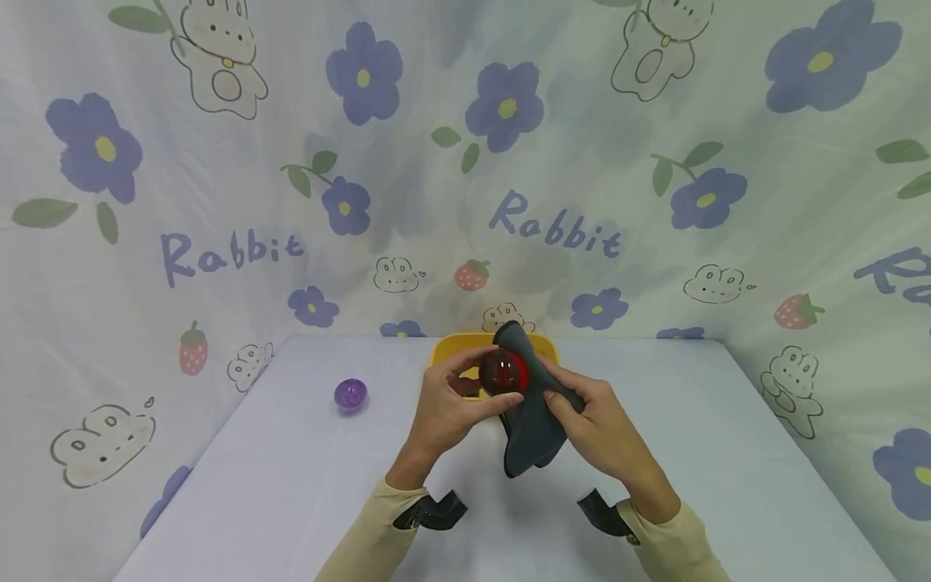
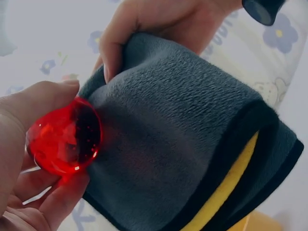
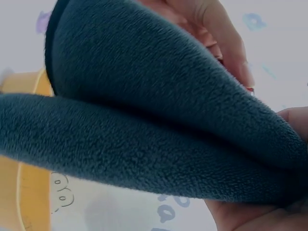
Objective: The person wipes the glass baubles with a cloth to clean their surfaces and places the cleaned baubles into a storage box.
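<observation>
My left hand (image 1: pixel 448 403) grips a shiny see-through red ball (image 1: pixel 503 373) between thumb and fingers. In the left wrist view the red ball (image 2: pixel 66 137) is lit bright red, with a dark patch on the side facing the cloth. A folded dark grey-blue cloth (image 1: pixel 534 420) with black edging hangs from my right hand (image 1: pixel 599 420), which pinches it between thumb and fingers. The cloth (image 2: pixel 159 115) lies right against the ball's right side. In the right wrist view the cloth (image 3: pixel 144 86) hides most of the ball.
Behind my hands stands a yellow container (image 1: pixel 447 348) at the table's far edge, partly covered by hands and cloth. To the left a see-through purple ball (image 1: pixel 351 394) sits on the white table (image 1: pixel 291 485). A printed curtain (image 1: pixel 429 178) rises around the table.
</observation>
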`<state>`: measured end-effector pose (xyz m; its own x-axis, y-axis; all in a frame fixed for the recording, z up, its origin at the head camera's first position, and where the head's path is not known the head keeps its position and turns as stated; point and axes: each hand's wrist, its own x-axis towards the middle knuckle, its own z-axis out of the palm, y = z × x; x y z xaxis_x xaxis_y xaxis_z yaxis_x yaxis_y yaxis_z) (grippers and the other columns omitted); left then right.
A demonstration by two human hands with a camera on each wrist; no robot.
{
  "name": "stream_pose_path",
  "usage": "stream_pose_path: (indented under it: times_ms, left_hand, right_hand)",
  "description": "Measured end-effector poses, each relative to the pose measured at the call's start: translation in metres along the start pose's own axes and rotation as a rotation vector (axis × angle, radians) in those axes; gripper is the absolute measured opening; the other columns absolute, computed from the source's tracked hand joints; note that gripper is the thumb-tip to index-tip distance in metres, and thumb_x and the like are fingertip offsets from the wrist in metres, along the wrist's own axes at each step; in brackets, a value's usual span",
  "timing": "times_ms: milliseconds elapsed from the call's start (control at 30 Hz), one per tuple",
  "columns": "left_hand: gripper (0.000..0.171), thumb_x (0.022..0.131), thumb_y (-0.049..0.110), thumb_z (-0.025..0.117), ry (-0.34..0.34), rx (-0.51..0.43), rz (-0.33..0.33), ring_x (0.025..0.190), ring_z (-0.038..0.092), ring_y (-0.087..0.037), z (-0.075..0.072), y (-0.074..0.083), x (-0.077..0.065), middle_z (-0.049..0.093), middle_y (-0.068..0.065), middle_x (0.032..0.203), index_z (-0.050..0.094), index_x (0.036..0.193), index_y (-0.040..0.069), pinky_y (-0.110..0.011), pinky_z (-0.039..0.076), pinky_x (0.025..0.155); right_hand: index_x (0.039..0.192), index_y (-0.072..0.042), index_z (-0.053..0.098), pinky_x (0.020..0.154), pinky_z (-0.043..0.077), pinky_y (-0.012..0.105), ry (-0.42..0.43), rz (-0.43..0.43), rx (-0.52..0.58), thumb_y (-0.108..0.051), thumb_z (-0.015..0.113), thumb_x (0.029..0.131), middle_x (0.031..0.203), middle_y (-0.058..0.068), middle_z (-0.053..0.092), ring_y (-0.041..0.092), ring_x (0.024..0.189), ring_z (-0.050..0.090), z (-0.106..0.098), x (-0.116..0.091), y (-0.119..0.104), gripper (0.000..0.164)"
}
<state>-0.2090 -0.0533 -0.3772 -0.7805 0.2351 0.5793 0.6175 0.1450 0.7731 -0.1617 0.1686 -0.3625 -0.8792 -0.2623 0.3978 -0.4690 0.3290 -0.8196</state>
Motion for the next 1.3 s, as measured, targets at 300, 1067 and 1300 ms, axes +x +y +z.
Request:
stream_pose_path:
  times_ms: [300, 1067, 1300]
  left_hand:
    - [0.063, 0.077, 0.029, 0.093, -0.026, 0.043, -0.082, 0.118, 0.068, -0.020, -0.002, -0.003, 0.003, 0.073, -0.002, 0.128, 0.067, 0.134, 0.018, -0.036, 0.062, 0.095]
    - [0.062, 0.077, 0.019, 0.093, -0.143, 0.124, 0.122, 0.104, 0.070, -0.016, 0.003, 0.001, 0.000, 0.076, -0.004, 0.120, 0.069, 0.133, 0.014, -0.033, 0.065, 0.084]
    - [0.065, 0.074, 0.018, 0.095, -0.140, 0.142, 0.151, 0.103, 0.071, -0.016, 0.006, 0.005, -0.003, 0.076, -0.003, 0.117, 0.069, 0.133, 0.013, -0.032, 0.065, 0.085]
  right_hand:
    - [0.149, -0.007, 0.055, 0.093, 0.063, 0.039, 0.014, 0.003, -0.049, -0.003, 0.054, 0.103, 0.143, 0.020, 0.063, 0.028, 0.116, 0.073, 0.000, -0.003, -0.005, 0.046]
    - [0.145, -0.010, 0.060, 0.073, 0.052, 0.026, 0.074, -0.160, -0.141, 0.007, 0.054, 0.098, 0.133, 0.012, 0.071, 0.019, 0.087, 0.066, 0.004, -0.006, -0.009, 0.050]
    - [0.145, -0.006, 0.059, 0.070, 0.050, 0.025, 0.037, -0.159, -0.109, 0.004, 0.052, 0.102, 0.128, 0.015, 0.072, 0.016, 0.083, 0.062, -0.002, -0.002, -0.001, 0.045]
